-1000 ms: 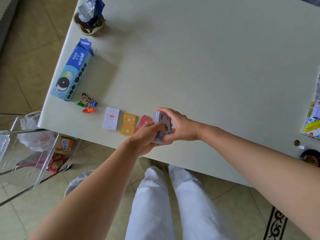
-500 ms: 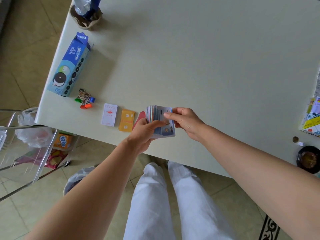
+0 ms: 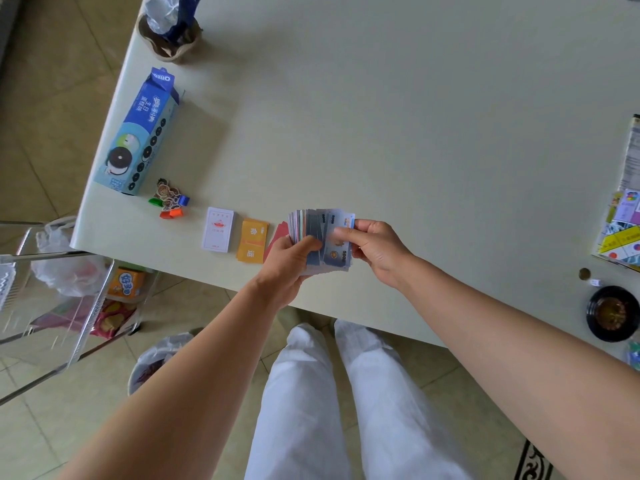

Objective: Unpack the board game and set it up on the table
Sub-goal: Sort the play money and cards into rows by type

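Note:
A thick stack of play-money cards is fanned above the near edge of the pale table. My left hand grips the stack from below, thumb on top. My right hand pinches the front bluish-grey card at its right edge. On the table to the left lie a white card deck, an orange card deck and a red card deck, the red one partly hidden by my left hand. Small pawn figures on coloured stands sit further left. The colourful game board shows at the right edge.
A blue cookie box lies at the table's left edge, a bowl with a foil bag behind it. A dark round dish and a coin sit at the near right. A wire rack and a bin stand on the floor.
The stack went from squared between both hands to fanned out. My right hand shifted right and now pinches the front card; the view drifted slightly.

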A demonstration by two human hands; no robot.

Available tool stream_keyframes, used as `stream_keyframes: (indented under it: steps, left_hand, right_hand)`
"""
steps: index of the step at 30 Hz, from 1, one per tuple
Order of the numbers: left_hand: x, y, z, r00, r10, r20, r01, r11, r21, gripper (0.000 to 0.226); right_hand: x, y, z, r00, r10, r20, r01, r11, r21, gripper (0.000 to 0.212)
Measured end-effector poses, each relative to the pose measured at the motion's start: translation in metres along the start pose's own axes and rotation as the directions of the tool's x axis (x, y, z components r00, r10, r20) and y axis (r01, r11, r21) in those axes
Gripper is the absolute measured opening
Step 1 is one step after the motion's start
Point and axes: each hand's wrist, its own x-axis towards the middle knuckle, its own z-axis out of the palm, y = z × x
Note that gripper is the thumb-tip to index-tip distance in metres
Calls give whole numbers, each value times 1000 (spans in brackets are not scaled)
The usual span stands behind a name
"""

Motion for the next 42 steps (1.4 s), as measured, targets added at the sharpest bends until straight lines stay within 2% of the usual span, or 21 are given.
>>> stream_keyframes:
  steps: [6,9,13,18,24,28,33,37,39,42]
  left_hand:
    - [-3,3,2,1000,9,-11,-9,1000,-11,10]
    - [-3,4,1,999,49,-13,-49,999,17,17]
    - [-4,7,2,999,39,5,-39,999,-24,11]
    - [-6,6,1,997,75,-13,-74,997,28,19]
    - [-4,-2,-5,996,84,14,-84,996,9,17]
    - [-1,-8,-4,990,117,-77,-114,992,44,21]
    - [-2,-9,1,992,121,-41,-123,990,-64,10]
    - [-1,-13,2,993,107,-47,-110,992,-64,9]
    - [-1,-14,2,993,116,-23,-118,986,-120,10]
    - [0,-14,2,992,111,-60,-120,976,-179,14]
  right_hand:
    - [-3,0,1,1000,-5,-5,6,998,64,7]
    - [-4,-2,2,1000,0,12,-1,995,100,8]
    - [-2,-1,1,1000,-3,25,1,997,77,7]
    - [-7,-1,0,999,0,54,-6,994,113,12]
    - [-11,1,-3,998,22,62,-29,993,118,14]
    - [-13,4,-3,996,1,91,-9,997,82,12]
    - [-14,6,-6,1000,4,18,-6,992,125,11]
    - [-18,8,-6,997,24,69,-32,993,117,12]
    - [-19,7,-7,998,16,64,-26,989,145,14]
    - [-20,7,-10,999,22,46,-30,982,188,15]
